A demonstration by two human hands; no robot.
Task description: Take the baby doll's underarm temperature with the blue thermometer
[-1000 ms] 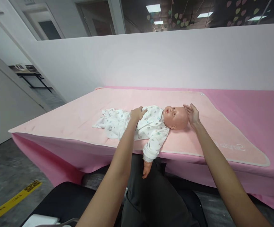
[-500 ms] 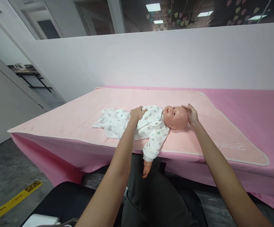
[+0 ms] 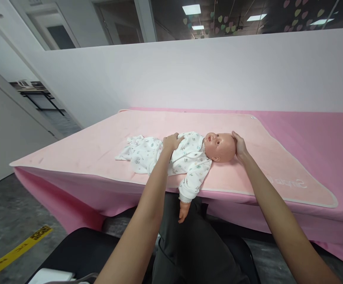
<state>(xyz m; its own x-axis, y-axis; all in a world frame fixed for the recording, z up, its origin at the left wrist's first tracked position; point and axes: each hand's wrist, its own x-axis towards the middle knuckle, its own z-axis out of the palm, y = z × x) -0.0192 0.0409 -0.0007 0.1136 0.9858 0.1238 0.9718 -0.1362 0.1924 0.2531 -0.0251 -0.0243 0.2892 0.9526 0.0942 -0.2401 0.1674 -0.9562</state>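
A baby doll (image 3: 191, 154) in a white outfit with small prints lies on its back, its bald head (image 3: 222, 148) toward the right. My left hand (image 3: 172, 142) rests flat across the doll's belly, thumb spread from the fingers. Against the crown of the head lies my right hand (image 3: 240, 146), fingers extended; some of them are hidden behind the head. The doll's near arm (image 3: 184, 211) hangs over the table's front edge above my lap. Its legs (image 3: 140, 154) stretch out to the left inside the cloth.
A pale pink mat (image 3: 82, 152) with light trim lies under the doll on a deeper pink tablecloth (image 3: 322, 146). Behind it rises a white partition (image 3: 189, 75). A black chair (image 3: 79, 252) holding a white device (image 3: 51, 276) stands at lower left, beside yellow floor tape (image 3: 17, 250).
My right hand has shifted slightly, its fingers sliding from over the forehead side back around the crown. My left hand and the doll stay in place.
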